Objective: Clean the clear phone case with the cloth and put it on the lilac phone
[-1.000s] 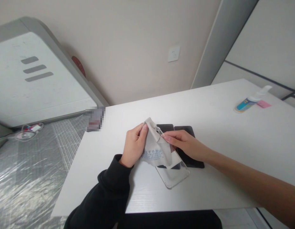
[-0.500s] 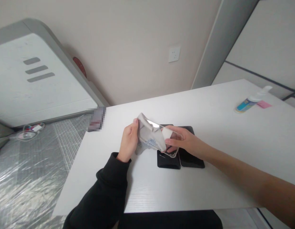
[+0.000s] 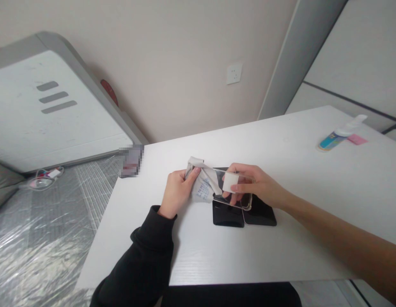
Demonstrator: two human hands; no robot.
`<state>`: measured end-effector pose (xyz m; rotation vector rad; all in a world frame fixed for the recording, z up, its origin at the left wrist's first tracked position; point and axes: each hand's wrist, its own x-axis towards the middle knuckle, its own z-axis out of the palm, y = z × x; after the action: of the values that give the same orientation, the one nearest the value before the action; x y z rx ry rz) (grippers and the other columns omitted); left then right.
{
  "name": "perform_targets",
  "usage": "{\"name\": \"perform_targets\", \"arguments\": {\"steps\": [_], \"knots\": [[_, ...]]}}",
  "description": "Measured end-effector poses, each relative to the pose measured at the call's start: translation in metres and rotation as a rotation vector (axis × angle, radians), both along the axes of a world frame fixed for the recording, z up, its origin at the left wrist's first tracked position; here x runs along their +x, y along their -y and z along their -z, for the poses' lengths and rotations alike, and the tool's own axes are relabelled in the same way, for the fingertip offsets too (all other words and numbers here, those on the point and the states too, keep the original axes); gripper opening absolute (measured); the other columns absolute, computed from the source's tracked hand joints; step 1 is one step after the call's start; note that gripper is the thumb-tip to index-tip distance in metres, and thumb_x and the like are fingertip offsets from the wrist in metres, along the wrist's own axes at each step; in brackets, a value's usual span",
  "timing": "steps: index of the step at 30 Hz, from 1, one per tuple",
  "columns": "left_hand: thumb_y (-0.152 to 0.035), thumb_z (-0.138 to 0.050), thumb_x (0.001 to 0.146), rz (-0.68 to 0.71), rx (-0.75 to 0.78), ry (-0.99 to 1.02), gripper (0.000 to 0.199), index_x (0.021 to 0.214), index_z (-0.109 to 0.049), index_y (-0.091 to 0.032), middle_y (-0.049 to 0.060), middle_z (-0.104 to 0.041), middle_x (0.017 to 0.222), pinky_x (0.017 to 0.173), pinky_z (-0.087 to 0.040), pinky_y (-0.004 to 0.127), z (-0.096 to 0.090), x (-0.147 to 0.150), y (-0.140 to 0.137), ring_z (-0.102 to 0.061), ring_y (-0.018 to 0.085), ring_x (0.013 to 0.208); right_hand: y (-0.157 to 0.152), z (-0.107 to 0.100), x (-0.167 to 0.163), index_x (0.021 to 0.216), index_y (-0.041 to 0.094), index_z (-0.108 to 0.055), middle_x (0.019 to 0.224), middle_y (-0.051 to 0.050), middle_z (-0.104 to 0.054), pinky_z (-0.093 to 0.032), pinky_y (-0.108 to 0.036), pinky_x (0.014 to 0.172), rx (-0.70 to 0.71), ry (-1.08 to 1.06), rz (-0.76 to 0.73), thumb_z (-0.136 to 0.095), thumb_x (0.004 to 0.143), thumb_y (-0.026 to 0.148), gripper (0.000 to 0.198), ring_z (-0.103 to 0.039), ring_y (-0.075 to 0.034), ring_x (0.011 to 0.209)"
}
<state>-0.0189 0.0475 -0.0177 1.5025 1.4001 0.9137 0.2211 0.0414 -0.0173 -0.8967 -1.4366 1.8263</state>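
My left hand [image 3: 176, 192] is closed on a light grey cloth [image 3: 203, 190] with blue print, its thumb pressing the cloth over the left end of a clear phone case [image 3: 247, 204]. The other end of that case is gripped by my right hand [image 3: 260, 182], thumb on the near face and fingers behind. A white square patch [image 3: 229, 182] shows on the case beside my right thumb. Below both hands, a smaller black phone [image 3: 228, 215] and a larger black phone-like device [image 3: 261, 215] lie side by side on the white table [image 3: 198, 256]. The case partly hides them.
A spray bottle [image 3: 332, 140] with a blue label stands at the far right, by a pink item [image 3: 357, 139]. At the table's left corner is a blurred-out object [image 3: 132, 162]. A wall [image 3: 172, 72] with a socket [image 3: 234, 73] rises behind the table.
The phone case has shifted slightly right with my right hand. My left thumb has moved right, onto the cloth's front, and the cloth's folds and print have changed position.
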Motion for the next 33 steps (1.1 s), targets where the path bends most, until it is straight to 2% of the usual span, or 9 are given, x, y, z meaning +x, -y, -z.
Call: {"name": "perform_targets", "arguments": {"steps": [5,8,12,18,21,23,28,31,33], "knots": [[-0.060,-0.062,0.085,0.096,0.071,0.034,0.042,0.080,-0.062,-0.019,0.002,-0.068,0.077,0.067,-0.049,0.027,-0.006,0.001,0.000,-0.060,0.019,0.075,-0.004,-0.004,0.006,0.083,0.018,-0.061,0.078,-0.005,-0.078,-0.052,-0.023,0.052,0.016,0.057,-0.022,-0.078,0.078,0.034,0.024,-0.072,-0.016,0.056],[-0.054,-0.067,0.083,0.203,0.029,0.063,0.038,0.094,-0.067,-0.018,0.005,-0.073,0.087,0.071,-0.053,0.029,-0.011,-0.001,-0.001,-0.064,0.020,0.081,-0.005,-0.003,0.003,0.090,0.019,-0.060,0.073,-0.004,-0.076,-0.052,-0.025,0.051,0.046,0.090,0.152,-0.080,0.075,0.039,0.032,-0.069,-0.016,0.054],[-0.047,-0.069,0.083,0.354,-0.060,0.036,0.030,0.085,-0.071,-0.017,0.004,-0.073,0.079,0.065,-0.053,0.028,-0.012,0.000,0.001,-0.064,0.019,0.071,-0.004,0.003,-0.003,0.099,0.020,-0.059,0.067,-0.001,-0.073,-0.055,-0.028,0.057,0.137,0.123,0.373,-0.077,0.078,0.044,0.037,-0.069,-0.017,0.060],[-0.045,-0.060,0.089,0.446,-0.049,-0.027,0.034,0.072,-0.070,-0.018,0.001,-0.071,0.074,0.068,-0.051,0.028,-0.017,0.003,0.007,-0.060,0.017,0.069,-0.007,0.001,0.000,0.092,0.020,-0.058,0.062,0.003,-0.067,-0.051,-0.024,0.052,0.145,0.029,0.162,-0.077,0.081,0.050,0.037,-0.061,-0.012,0.052],[-0.038,-0.062,0.086,0.469,-0.041,-0.042,0.024,0.077,-0.073,-0.019,0.002,-0.074,0.082,0.077,-0.053,0.030,-0.029,-0.002,0.005,-0.064,0.020,0.081,-0.004,-0.004,-0.002,0.094,0.020,-0.060,0.062,0.001,-0.069,-0.053,-0.026,0.053,0.123,-0.011,0.214,-0.080,0.078,0.055,0.043,-0.063,-0.013,0.052],[-0.033,-0.064,0.084,0.427,-0.019,-0.060,0.017,0.082,-0.074,-0.019,0.002,-0.074,0.085,0.079,-0.053,0.030,-0.035,-0.007,0.002,-0.065,0.020,0.083,0.001,-0.005,-0.007,0.096,0.020,-0.063,0.064,0.000,-0.070,-0.055,-0.028,0.056,0.139,-0.021,0.338,-0.080,0.077,0.056,0.045,-0.068,-0.016,0.057],[-0.041,-0.063,0.082,0.136,0.084,-0.113,0.026,0.074,-0.071,-0.017,0.000,-0.065,0.066,0.054,-0.047,0.025,-0.028,-0.028,-0.010,-0.056,0.016,0.058,-0.001,0.005,-0.014,0.093,0.021,-0.065,0.066,0.000,-0.070,-0.059,-0.031,0.064,0.123,-0.068,0.667,-0.080,0.078,0.048,0.034,-0.071,-0.018,0.063],[-0.051,-0.046,0.090,-0.137,0.205,-0.138,0.041,0.086,-0.068,-0.016,0.003,-0.066,0.072,0.056,-0.050,0.027,-0.013,-0.044,-0.023,-0.059,0.018,0.062,-0.021,0.015,-0.002,0.090,0.024,-0.060,0.069,0.005,-0.069,-0.059,-0.027,0.069,0.099,-0.250,0.975,-0.084,0.073,0.043,0.034,-0.074,-0.016,0.071],[-0.053,-0.037,0.092,-0.243,0.267,-0.177,0.049,0.100,-0.066,-0.015,0.007,-0.070,0.086,0.066,-0.056,0.033,-0.005,-0.052,-0.032,-0.066,0.022,0.076,-0.035,0.020,0.006,0.088,0.025,-0.056,0.070,0.006,-0.069,-0.060,-0.028,0.075,0.096,-0.322,1.035,-0.085,0.069,0.042,0.039,-0.076,-0.017,0.076]]}}
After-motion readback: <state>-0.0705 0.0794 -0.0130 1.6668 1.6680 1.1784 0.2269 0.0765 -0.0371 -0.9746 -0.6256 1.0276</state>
